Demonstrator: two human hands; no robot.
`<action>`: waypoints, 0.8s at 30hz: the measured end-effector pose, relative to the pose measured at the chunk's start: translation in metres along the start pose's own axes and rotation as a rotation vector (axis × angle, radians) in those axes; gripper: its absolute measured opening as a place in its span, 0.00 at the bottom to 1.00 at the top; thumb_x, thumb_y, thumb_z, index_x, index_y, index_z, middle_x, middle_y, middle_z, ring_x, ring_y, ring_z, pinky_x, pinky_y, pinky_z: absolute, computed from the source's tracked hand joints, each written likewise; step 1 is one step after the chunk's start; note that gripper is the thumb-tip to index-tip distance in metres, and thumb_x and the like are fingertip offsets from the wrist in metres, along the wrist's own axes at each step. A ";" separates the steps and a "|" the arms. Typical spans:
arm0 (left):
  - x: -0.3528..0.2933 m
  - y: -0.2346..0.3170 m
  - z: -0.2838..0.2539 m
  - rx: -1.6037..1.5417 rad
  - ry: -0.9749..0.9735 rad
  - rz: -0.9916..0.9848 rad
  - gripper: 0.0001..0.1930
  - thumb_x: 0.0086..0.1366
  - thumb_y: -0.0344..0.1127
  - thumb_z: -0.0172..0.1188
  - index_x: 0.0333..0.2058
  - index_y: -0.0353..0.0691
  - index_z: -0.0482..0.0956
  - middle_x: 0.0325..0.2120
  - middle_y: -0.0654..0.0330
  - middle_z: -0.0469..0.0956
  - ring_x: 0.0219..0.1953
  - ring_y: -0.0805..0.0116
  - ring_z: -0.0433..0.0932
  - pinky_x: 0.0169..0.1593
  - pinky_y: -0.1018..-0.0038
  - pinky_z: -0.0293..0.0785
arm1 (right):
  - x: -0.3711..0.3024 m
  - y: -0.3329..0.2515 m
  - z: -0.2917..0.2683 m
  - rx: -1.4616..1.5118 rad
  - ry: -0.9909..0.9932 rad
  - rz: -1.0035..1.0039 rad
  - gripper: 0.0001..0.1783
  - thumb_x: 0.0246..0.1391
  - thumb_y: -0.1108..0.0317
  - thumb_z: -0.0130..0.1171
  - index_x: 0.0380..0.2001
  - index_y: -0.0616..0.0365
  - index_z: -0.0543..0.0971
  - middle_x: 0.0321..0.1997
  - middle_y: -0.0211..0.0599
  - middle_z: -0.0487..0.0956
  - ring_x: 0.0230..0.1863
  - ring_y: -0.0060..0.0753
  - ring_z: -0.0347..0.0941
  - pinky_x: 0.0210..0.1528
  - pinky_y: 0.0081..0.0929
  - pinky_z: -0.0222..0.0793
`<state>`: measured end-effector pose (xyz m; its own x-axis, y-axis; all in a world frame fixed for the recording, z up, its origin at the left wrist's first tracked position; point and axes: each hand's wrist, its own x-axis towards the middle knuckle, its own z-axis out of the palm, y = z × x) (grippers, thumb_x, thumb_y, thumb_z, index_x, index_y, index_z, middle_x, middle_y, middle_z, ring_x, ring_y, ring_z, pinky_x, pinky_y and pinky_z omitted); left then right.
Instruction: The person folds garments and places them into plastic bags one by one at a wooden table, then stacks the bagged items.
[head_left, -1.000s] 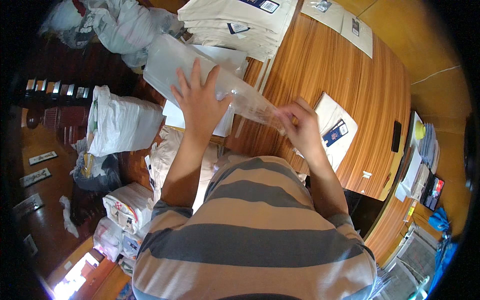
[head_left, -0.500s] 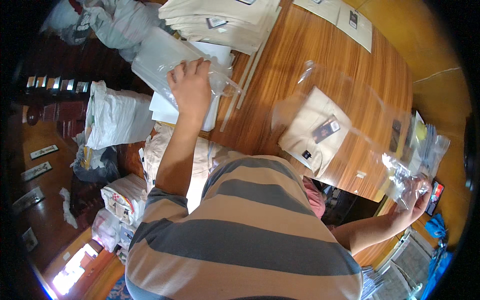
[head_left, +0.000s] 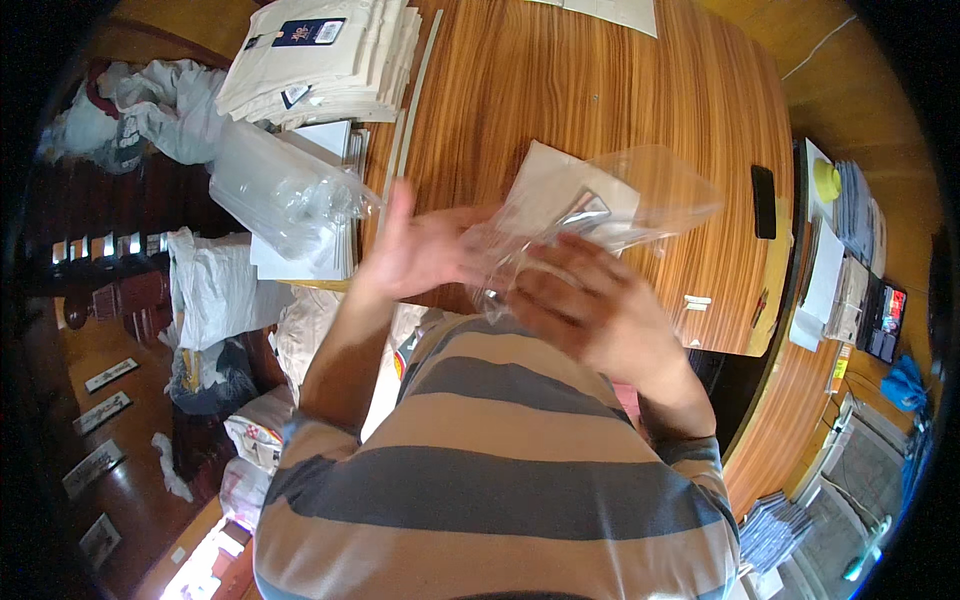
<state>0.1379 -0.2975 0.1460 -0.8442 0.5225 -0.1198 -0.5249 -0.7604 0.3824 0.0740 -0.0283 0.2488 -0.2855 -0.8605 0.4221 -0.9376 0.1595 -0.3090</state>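
A folded cream garment (head_left: pixel 542 170) with a dark tag lies on the wooden table in front of me. Over it stretches a clear plastic bag (head_left: pixel 672 192), its near end gathered between my hands. My left hand (head_left: pixel 425 250) is open at the bag's left side, thumb raised and apart from the fingers. Blurred by motion, my right hand (head_left: pixel 585 305) curls its fingers over the near end of the bag; its fingertips are partly lost against the plastic.
At the far left stands a stack of cream garments (head_left: pixel 330 70). Nearer are clear plastic bags (head_left: pixel 280 190) on white sheets (head_left: pixel 305 262). A dark phone (head_left: pixel 763 202) lies by the table's right edge, beyond which are folded garments (head_left: pixel 860 210).
My right hand has swung in from the far right with the plastic bag. My left hand has left the pile of bags and come to the middle. The view has shifted.
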 end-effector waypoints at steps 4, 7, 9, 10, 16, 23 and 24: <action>0.059 -0.038 -0.031 0.313 0.167 -0.308 0.35 0.76 0.56 0.57 0.70 0.35 0.68 0.56 0.47 0.81 0.53 0.58 0.83 0.56 0.59 0.81 | -0.038 0.006 0.022 0.019 -0.166 0.029 0.11 0.47 0.65 0.66 0.35 0.53 0.83 0.45 0.32 0.82 0.58 0.37 0.79 0.62 0.39 0.77; 0.088 -0.041 -0.008 0.598 0.294 -0.447 0.24 0.77 0.42 0.60 0.65 0.36 0.74 0.48 0.55 0.83 0.51 0.66 0.83 0.52 0.67 0.83 | -0.073 0.019 0.022 0.119 -0.241 0.157 0.12 0.49 0.63 0.68 0.38 0.54 0.84 0.44 0.33 0.83 0.55 0.39 0.80 0.60 0.39 0.77; 0.099 -0.040 0.001 0.704 0.332 -0.386 0.20 0.78 0.37 0.58 0.63 0.36 0.75 0.48 0.56 0.83 0.52 0.67 0.83 0.52 0.68 0.83 | -0.090 0.023 0.016 0.250 -0.263 0.272 0.14 0.53 0.61 0.70 0.40 0.56 0.84 0.44 0.35 0.83 0.53 0.42 0.81 0.59 0.39 0.76; 0.105 -0.040 -0.001 0.745 0.319 -0.289 0.20 0.78 0.37 0.56 0.64 0.35 0.74 0.51 0.53 0.83 0.53 0.64 0.83 0.53 0.66 0.83 | -0.098 0.027 0.015 0.444 -0.172 0.341 0.18 0.53 0.57 0.71 0.41 0.57 0.84 0.45 0.37 0.84 0.53 0.43 0.81 0.59 0.40 0.76; 0.144 -0.004 0.010 0.345 -0.104 0.034 0.23 0.81 0.37 0.46 0.68 0.33 0.68 0.62 0.48 0.77 0.59 0.54 0.81 0.65 0.56 0.74 | -0.147 0.088 0.097 1.577 0.789 1.171 0.47 0.58 0.34 0.67 0.65 0.64 0.74 0.59 0.48 0.82 0.59 0.48 0.79 0.62 0.49 0.73; 0.164 0.041 -0.003 0.626 0.040 0.173 0.16 0.82 0.38 0.46 0.58 0.35 0.74 0.59 0.48 0.80 0.53 0.57 0.84 0.54 0.62 0.81 | -0.087 0.131 0.107 1.990 0.817 0.692 0.25 0.68 0.68 0.63 0.66 0.61 0.73 0.53 0.47 0.84 0.53 0.43 0.84 0.57 0.51 0.81; 0.167 0.046 -0.007 0.762 0.140 0.162 0.15 0.82 0.38 0.46 0.57 0.36 0.74 0.58 0.49 0.82 0.51 0.59 0.85 0.50 0.65 0.82 | -0.099 0.152 0.102 1.948 0.813 0.708 0.21 0.68 0.67 0.63 0.61 0.60 0.76 0.45 0.43 0.86 0.47 0.42 0.85 0.51 0.48 0.84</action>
<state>-0.0281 -0.2476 0.1368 -0.9363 0.3356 -0.1037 -0.2178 -0.3233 0.9209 -0.0203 0.0316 0.0733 -0.8648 -0.4901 -0.1094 0.4705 -0.7146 -0.5177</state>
